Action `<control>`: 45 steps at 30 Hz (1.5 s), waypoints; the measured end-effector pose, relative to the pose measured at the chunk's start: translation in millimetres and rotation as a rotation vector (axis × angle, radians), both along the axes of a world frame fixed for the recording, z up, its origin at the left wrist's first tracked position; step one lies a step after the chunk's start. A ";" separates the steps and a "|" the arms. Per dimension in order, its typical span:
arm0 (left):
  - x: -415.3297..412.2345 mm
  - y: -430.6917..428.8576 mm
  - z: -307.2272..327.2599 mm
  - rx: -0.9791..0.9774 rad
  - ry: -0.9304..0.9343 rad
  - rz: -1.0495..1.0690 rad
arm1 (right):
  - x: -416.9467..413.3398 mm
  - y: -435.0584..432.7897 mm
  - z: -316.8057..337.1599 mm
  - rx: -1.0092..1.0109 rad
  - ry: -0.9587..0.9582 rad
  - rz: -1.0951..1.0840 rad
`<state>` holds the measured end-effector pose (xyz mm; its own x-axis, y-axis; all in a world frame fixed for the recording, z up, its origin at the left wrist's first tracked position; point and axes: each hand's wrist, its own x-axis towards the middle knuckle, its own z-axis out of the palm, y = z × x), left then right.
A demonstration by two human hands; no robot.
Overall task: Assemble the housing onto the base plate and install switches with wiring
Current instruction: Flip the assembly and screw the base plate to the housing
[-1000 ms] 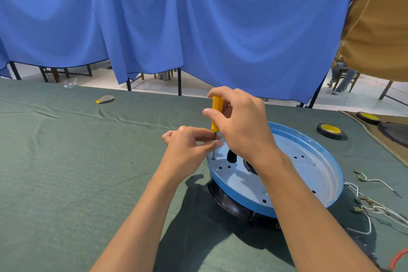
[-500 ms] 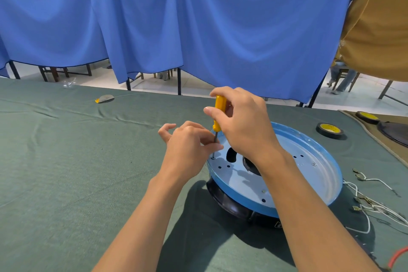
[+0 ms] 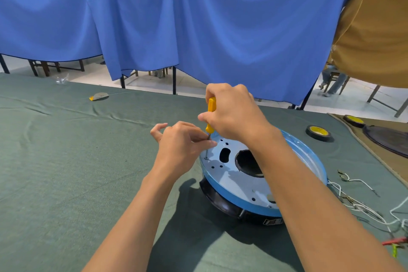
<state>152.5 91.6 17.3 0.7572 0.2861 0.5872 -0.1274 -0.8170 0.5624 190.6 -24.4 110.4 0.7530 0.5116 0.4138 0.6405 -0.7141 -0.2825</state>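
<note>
Far left, back edge of the green-clothed table (image 3: 66,172): a scrap of clear plastic (image 3: 61,79) is noted, and just right of it a flat grey-and-yellow piece (image 3: 99,96). A blue curtain (image 3: 198,17) is hung behind the whole table.

Centre: the left hand (image 3: 180,149) is raised beside the left rim of the blue plate (image 3: 234,180). The metal shaft of the screwdriver (image 3: 211,115) is pinched low down between thumb and forefinger; the little finger is crooked outward and free. The shaft is held near upright, its tip set on the plate close to the left rim, next to an oblong slot. Whether a screw sits under the tip cannot be told.

The yellow handle is gripped from above by the right hand (image 3: 234,112), fingers curled round it, forearm crossing over the plate.

The blue plate is seated on top of the black housing (image 3: 218,202), which is seen only as a dark band under the near edge. Both rest on the cloth, right of centre. A large round opening and several small holes are seen in the plate.

Right: a roll of black tape with a yellow core (image 3: 319,133) is laid flat behind the plate, well apart from it. A second such roll (image 3: 354,119) and a dark round disc (image 3: 390,142) are placed further right. White wires (image 3: 356,206) are strewn on the cloth just beside the plate's right rim, with a red lead (image 3: 395,241) at the frame edge. Ochre cloth (image 3: 375,40) is hung at upper right.
</note>
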 end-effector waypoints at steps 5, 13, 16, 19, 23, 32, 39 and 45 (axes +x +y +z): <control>2.6 -3.7 -1.5 0.011 0.003 -0.015 | 6.1 -3.2 14.0 -0.194 0.077 -0.015; 1.3 5.7 -8.4 -0.019 0.018 -0.071 | 1.3 10.5 41.2 -0.629 0.010 0.180; 0.1 5.8 -9.0 -0.004 0.010 -0.090 | 0.6 14.4 40.0 -0.592 -0.014 0.169; -0.9 1.9 -9.6 -0.046 -0.041 -0.090 | 0.2 18.6 36.3 -0.554 -0.001 0.100; 2.9 -0.9 -8.1 -0.064 -0.053 -0.032 | -4.7 26.3 35.2 -0.541 0.049 0.030; 3.4 2.0 -11.5 -0.063 -0.023 -0.088 | -10.8 34.0 41.2 -0.745 -0.037 0.155; 2.4 -1.2 -15.3 -0.117 -0.142 -0.011 | -9.0 44.0 42.4 -0.800 0.134 -0.015; 3.7 -1.7 -14.2 -0.074 -0.137 -0.012 | -15.7 39.0 48.1 -0.925 -0.144 0.069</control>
<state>156.2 89.9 3.1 0.6752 0.3239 0.6627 -0.2160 -0.7722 0.5975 174.9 14.6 158.5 0.6819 0.7255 -0.0932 0.6744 -0.5743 0.4641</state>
